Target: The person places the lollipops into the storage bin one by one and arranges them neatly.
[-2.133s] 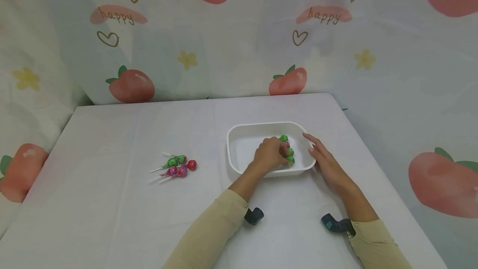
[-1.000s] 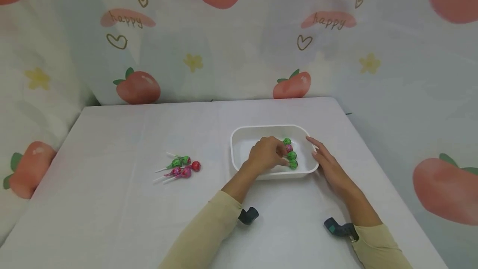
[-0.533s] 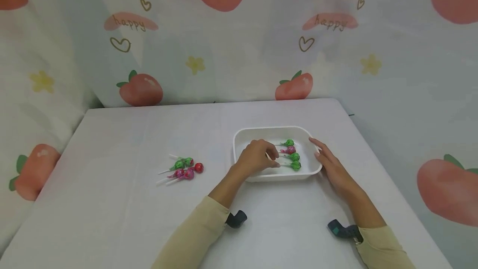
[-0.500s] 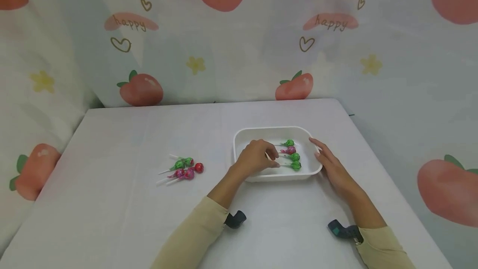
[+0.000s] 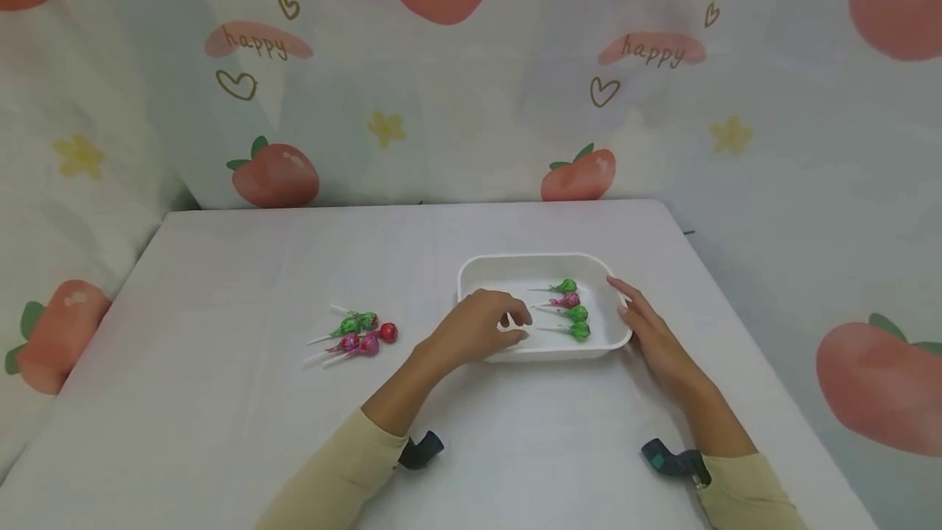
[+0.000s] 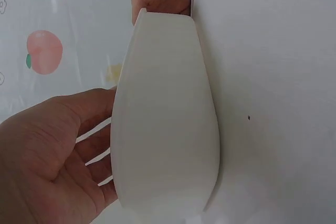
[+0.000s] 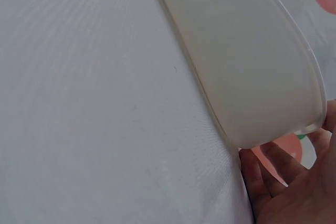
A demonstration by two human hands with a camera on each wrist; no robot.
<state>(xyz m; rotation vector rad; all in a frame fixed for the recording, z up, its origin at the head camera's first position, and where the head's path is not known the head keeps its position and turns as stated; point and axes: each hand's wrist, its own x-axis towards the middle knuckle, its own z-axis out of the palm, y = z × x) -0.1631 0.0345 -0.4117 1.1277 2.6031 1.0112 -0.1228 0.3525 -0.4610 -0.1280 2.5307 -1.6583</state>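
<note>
A white tray (image 5: 530, 354) holds a column of lollipops, three green (image 5: 580, 332) and one pink (image 5: 568, 299), with their sticks pointing left. My left hand (image 5: 471, 330) reaches over the tray's front left part, thumb and fingers apart and nothing between them. In the left wrist view, the left hand (image 6: 52, 150) is beside the tray's outer wall (image 6: 163, 114). My right hand (image 5: 655, 342) rests against the tray's right end with extended fingers. The right wrist view has the right hand's fingers (image 7: 283, 163) at the tray's end wall.
Left of the tray, a loose group of lollipops lies on the white-covered table (image 5: 221, 399): green (image 5: 348, 325), pink (image 5: 368, 344) and red (image 5: 388, 333). A fruit-patterned cloth (image 5: 478, 105) hangs behind the table.
My left hand has let go of the front green lollipop in the tray and drawn back to the left, uncovering the sticks. My right hand has stayed at the tray's right end.
</note>
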